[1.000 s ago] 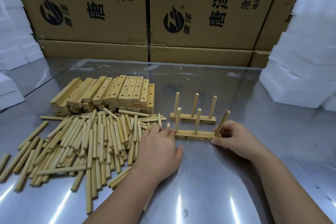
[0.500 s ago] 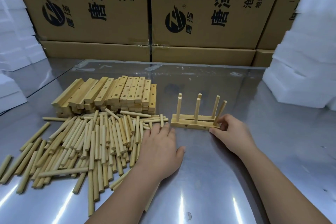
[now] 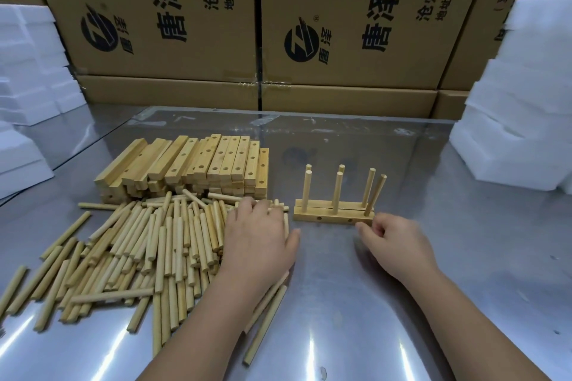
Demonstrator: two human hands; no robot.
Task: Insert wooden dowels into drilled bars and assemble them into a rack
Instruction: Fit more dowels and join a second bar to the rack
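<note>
Rack [image 3: 332,216] is sitting on the counter [image 3: 464,226] right in front of you, just past your right hand [image 3: 394,246]. It's two bars pushed together side by side, with dowels standing up out of both. Most of them are looking straight, but the end dowel [image 3: 375,195] on the right is leaning outward, so I'd guess it isn't seated fully in its hole.

Your right hand is hovering just beside that end, fingers loosely curled and holding nothing. Can't tell if a fingertip is touching the bar. Parking it there makes sense, since that's the dowel wanting a push.

Your left hand [image 3: 260,238] is lying flat over the right edge of the loose pile [image 3: 148,244], fingers spread and not gripping any dowel that I can see. Looks like you're fishing for the next one.

The front bar is showing two side holes [image 3: 318,219], so I'm guessing cross dowels are going in there. Spare bars [image 3: 198,164] are sitting stacked behind the pile, within easy reach.
</note>
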